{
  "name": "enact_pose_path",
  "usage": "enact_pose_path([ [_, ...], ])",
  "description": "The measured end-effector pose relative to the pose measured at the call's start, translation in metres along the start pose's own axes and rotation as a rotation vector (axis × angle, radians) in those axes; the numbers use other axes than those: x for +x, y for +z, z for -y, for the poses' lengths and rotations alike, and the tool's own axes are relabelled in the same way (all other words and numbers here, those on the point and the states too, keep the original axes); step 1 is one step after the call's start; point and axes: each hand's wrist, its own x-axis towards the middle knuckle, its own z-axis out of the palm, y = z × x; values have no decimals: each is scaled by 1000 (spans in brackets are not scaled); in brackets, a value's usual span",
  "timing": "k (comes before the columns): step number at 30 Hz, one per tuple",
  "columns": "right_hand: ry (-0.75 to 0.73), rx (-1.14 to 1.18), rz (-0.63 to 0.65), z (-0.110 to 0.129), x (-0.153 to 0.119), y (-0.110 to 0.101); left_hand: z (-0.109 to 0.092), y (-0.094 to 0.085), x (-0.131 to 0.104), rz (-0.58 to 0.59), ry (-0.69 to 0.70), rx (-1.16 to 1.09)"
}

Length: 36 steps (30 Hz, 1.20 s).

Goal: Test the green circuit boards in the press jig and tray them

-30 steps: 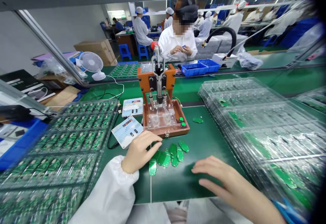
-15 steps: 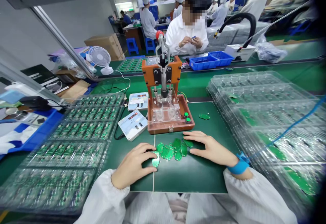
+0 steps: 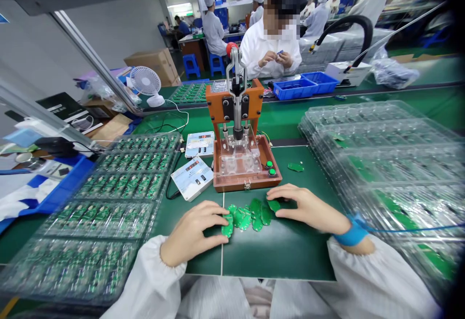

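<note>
Small green circuit boards (image 3: pixel 244 218) lie in a loose, overlapping heap on the green table in front of me. At the heap's left end my left hand (image 3: pixel 198 229) has a green circuit board (image 3: pixel 227 227) between its fingertips and thumb. On the other side my right hand (image 3: pixel 301 205) has its fingers and thumb around another board (image 3: pixel 274 205), partly hidden under the fingers. Behind the heap stands a test fixture (image 3: pixel 247 181) with a brown base, clear plates, two green buttons and a red-knobbed lever. A single board (image 3: pixel 296 167) lies to its right.
Left, a clear tray (image 3: pixel 119 203) carries rows of boards. Stacked clear trays (image 3: pixel 378 164) stand right. Two display boxes (image 3: pixel 192 176) sit left of the fixture. A blue wrist strap (image 3: pixel 350 234) trails its cord rightward. Across the bench, a person (image 3: pixel 272 50) handles a small part near blue bins (image 3: pixel 296 89).
The view has shifted slightly. The board at my left hand has lost its bright glare, and the one at my right hand looks more tilted. Both hands stay close to the heap.
</note>
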Motion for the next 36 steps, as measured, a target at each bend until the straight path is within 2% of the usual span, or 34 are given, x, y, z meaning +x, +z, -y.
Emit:
enact_pose_path([
  [3,-75,-5,-118,20,14,-11,4,-16,27,-125,21,-18],
  [6,-161,-140,-277,29,49,-17,22,-25,62,-256,0,41],
  [8,-195,-215,-308,27,74,-18,37,-26,83,-297,-22,85],
  [11,-231,-244,-296,20,99,-17,52,-23,101,-291,-45,119],
  [25,-324,-205,-325,8,109,-9,57,-14,102,-291,-5,128],
  [27,-335,-182,-359,9,105,-9,53,-10,98,-350,10,143],
  [30,-329,-130,-511,14,100,-16,39,3,92,-579,70,110],
  [32,-309,-93,-674,23,100,-28,25,17,91,-647,160,53],
  [33,-307,-76,-759,30,102,-37,19,25,91,-620,223,39],
  [36,-408,-47,-960,58,124,-71,9,48,94,-417,422,72],
])
